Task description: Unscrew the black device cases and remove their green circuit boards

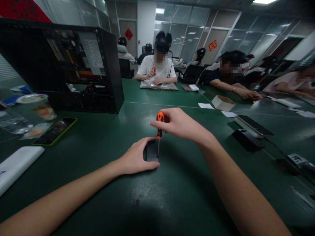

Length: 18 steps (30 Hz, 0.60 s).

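My right hand (176, 120) is closed around the handle of an orange and black screwdriver (160, 123), which stands almost upright. Its thin shaft points down, and the tip meets the right edge area of a small dark rectangular block (152, 151) lying on the green table. Thumb and fingers of my left hand (136, 156) grip that block from its left, the thumb at the near edge and the fingers at the far edge. I cannot make out a screw under the tip.
A black open-sided computer case (110, 68) stands at the back left. Before it are a plastic cup (36, 105), a green-edged phone (56, 131) and a white box-like device (21, 164). To the right lie a small open box (222, 103) and a dark phone (256, 125). People sit across the table (187, 196).
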Motion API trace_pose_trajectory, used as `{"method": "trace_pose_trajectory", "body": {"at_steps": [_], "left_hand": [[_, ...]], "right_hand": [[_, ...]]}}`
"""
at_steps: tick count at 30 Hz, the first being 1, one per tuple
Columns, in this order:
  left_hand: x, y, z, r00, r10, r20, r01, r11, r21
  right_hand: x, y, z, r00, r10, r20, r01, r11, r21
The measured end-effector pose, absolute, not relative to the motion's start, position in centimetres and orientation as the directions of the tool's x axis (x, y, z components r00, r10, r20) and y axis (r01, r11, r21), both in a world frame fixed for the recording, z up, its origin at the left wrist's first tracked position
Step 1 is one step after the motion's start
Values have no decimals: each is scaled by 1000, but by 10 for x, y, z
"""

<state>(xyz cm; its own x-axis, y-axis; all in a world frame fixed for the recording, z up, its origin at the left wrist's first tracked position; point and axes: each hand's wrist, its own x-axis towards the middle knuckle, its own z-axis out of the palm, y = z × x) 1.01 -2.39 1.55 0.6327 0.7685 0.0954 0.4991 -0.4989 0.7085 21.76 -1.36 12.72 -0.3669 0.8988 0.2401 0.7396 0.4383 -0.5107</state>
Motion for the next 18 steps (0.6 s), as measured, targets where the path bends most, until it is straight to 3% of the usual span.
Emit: {"method": "trace_pose_trajectory", "body": {"at_steps": [18], "left_hand": [[7, -19, 7, 643, 757, 118, 472, -513, 717]], "right_hand": [[208, -7, 113, -201, 951, 234, 761, 302, -575]]}}
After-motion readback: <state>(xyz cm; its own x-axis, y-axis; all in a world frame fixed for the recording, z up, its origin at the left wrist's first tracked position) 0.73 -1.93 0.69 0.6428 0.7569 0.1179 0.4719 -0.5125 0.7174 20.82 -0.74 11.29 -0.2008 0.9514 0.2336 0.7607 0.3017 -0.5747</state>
